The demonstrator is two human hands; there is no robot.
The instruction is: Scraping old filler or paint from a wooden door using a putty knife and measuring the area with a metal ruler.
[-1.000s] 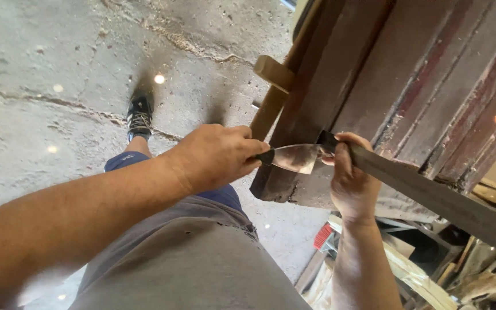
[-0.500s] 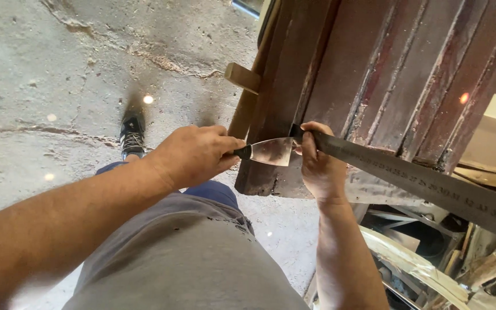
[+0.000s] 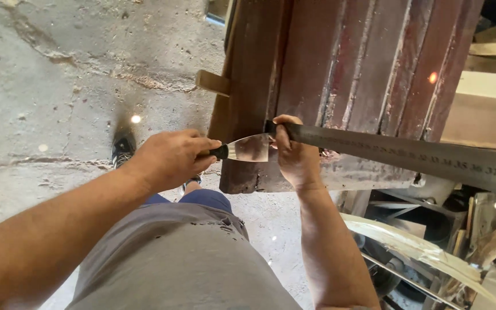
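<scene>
My left hand (image 3: 170, 158) grips the black handle of a putty knife (image 3: 249, 148), whose shiny blade points right. The blade's edge meets the near end of a long dark metal ruler (image 3: 409, 154), which my right hand (image 3: 295, 156) clasps at that end. The ruler stretches off to the right across a dark reddish wooden door (image 3: 340, 69) that lies slanted in front of me.
A cracked concrete floor (image 3: 58, 80) fills the left side, with my shoe (image 3: 123, 148) on it. A small wooden block (image 3: 212, 82) sticks out from the door's left edge. Wood scraps, curved strips and clutter (image 3: 460, 241) lie at the lower right. Pale boards (image 3: 489, 109) stand at the right.
The view has shifted, so hands and door sit more to the middle. Both hands keep their grips, with the blade still against the ruler's end.
</scene>
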